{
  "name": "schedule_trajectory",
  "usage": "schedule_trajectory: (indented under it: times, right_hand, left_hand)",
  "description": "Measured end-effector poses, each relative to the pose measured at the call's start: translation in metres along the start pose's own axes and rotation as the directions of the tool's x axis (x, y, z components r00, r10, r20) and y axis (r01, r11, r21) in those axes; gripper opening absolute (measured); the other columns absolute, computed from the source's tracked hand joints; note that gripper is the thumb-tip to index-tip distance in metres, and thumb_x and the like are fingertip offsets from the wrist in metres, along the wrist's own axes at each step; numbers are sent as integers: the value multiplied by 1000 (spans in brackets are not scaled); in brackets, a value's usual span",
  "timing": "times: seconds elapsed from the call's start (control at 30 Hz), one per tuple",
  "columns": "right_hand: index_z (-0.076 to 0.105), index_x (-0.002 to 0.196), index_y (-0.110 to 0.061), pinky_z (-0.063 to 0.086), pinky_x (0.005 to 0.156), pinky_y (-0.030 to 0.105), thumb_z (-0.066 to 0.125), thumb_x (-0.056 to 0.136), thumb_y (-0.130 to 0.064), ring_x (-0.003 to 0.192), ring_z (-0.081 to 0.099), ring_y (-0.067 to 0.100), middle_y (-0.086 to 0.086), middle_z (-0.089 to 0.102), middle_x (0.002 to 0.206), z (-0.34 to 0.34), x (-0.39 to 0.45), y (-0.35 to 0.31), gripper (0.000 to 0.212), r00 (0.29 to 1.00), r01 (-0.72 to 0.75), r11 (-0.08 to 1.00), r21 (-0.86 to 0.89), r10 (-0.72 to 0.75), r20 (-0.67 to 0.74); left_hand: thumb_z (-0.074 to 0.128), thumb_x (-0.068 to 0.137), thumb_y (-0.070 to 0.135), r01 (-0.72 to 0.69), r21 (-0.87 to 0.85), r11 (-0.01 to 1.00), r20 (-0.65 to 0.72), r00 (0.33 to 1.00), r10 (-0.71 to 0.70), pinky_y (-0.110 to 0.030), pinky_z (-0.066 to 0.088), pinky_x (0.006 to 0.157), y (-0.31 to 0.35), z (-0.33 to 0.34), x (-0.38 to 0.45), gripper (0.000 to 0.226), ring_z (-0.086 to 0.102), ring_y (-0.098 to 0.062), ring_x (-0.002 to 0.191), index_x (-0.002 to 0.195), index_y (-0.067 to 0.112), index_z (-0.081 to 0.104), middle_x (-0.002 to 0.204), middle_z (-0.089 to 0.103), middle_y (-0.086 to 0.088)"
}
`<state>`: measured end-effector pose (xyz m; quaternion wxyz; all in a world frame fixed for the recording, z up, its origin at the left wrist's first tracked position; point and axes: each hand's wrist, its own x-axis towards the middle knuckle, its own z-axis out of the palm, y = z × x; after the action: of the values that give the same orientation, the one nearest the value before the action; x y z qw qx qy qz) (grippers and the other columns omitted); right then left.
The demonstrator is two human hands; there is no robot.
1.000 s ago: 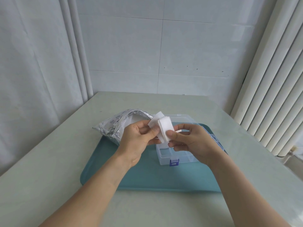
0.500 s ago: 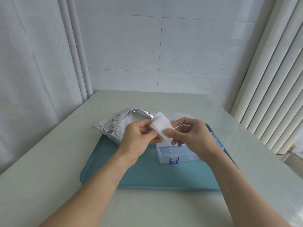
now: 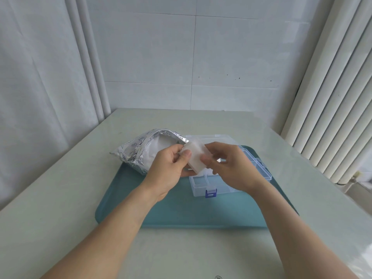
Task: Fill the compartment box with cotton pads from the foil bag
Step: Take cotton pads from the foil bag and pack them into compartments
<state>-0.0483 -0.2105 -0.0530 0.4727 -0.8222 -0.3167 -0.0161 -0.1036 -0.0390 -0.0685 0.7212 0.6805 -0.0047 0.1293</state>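
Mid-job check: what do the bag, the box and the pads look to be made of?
Bag: crinkled metallic foil film, shiny silver with printed marks. Box: clear hard plastic, glossy, the tray showing through it; blue clip likely plastic too. Pads: soft white matte stack, cotton-like, pinched by the left hand and right hand.

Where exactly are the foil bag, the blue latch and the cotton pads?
foil bag [image 3: 134, 152], head view, its crinkled silver side.
blue latch [image 3: 210, 193], head view, its front face.
cotton pads [image 3: 194, 157], head view, the stack's top face.
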Motion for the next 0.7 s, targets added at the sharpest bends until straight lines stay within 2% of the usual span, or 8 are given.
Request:
schedule_trajectory:
  times: [0.13, 0.2, 0.27, 0.33, 0.4, 0.5, 0.6, 0.7]
  right_hand:
    - [69, 107, -16, 43, 75, 22, 53, 103, -21, 83, 56, 7, -3, 57, 100, 18, -1, 1, 17, 995, 56, 983, -173, -69, -69]
    - [62, 101, -14, 39, 81, 21, 49, 104, -22, 94, 50, 11, -1, 48, 106, 25, -4, -2, 16, 994, 87, 977, -197, -96, -41]
    - [53, 101, -22, 40, 90, 31, 42, 105, -34, 108, 43, 23, 2, 43, 115, 33, -7, -3, 17, 991, 124, 943, -310, -134, -12]
    - [53, 115, -24, 42, 93, 41, 29, 99, -50, 113, 41, 28, 3, 42, 124, 43, -9, -5, 39, 987, 150, 880, -451, -156, 23]
    - [55, 127, -22, 43, 94, 44, 23, 93, -56, 117, 40, 26, 1, 42, 129, 47, -9, -10, 58, 987, 149, 858, -491, -157, 25]
    - [59, 127, -26, 45, 95, 42, 43, 86, -62, 116, 40, 19, -4, 44, 125, 45, -9, -14, 57, 982, 142, 909, -392, -179, -60]
    - [63, 122, -24, 44, 99, 40, 69, 84, -55, 120, 40, 18, -5, 45, 124, 42, -10, -13, 49, 970, 165, 920, -356, -217, -113]
    - [64, 124, -27, 42, 103, 42, 60, 83, -64, 127, 37, 17, -5, 45, 133, 42, -11, -15, 55, 966, 208, 897, -390, -252, -64]
  left_hand:
    - [36, 108, 5, 132, -229, 964, 26, 991, -130, -42, 60, 83, 5, 6, -3, 24, 72, -27, 92, 123, 1, 54, 116, 69, -19]
    - [37, 107, 10, 151, -291, 945, 90, 987, -130, -41, 55, 87, 11, 9, -7, 24, 69, -26, 89, 103, 1, 59, 99, 71, -15]
    - [41, 106, 23, 170, -346, 923, 162, 980, -120, -40, 52, 90, 18, 12, -10, 37, 63, -27, 92, 84, 3, 63, 88, 65, -16]
    - [44, 105, 31, 162, -342, 926, 165, 980, -110, -35, 51, 87, 21, 14, -12, 45, 66, -24, 88, 72, 11, 69, 86, 67, -13]
    - [50, 103, 32, 123, -296, 947, 99, 990, -98, -31, 51, 77, 21, 15, -12, 34, 67, -21, 79, 83, 14, 70, 83, 68, -9]
    - [59, 99, 28, 121, -303, 945, -13, 991, -131, -32, 51, 71, 17, 14, -11, 24, 66, -23, 77, 100, 7, 69, 89, 67, -13]
    - [66, 94, 31, 198, -369, 908, -29, 974, -224, -28, 55, 64, 17, 10, -10, 40, 66, -25, 72, 115, -3, 66, 90, 67, -13]
    - [65, 94, 30, 277, -418, 865, 23, 955, -295, -30, 56, 66, 19, 7, -8, 27, 66, -26, 75, 107, 6, 67, 91, 66, -12]
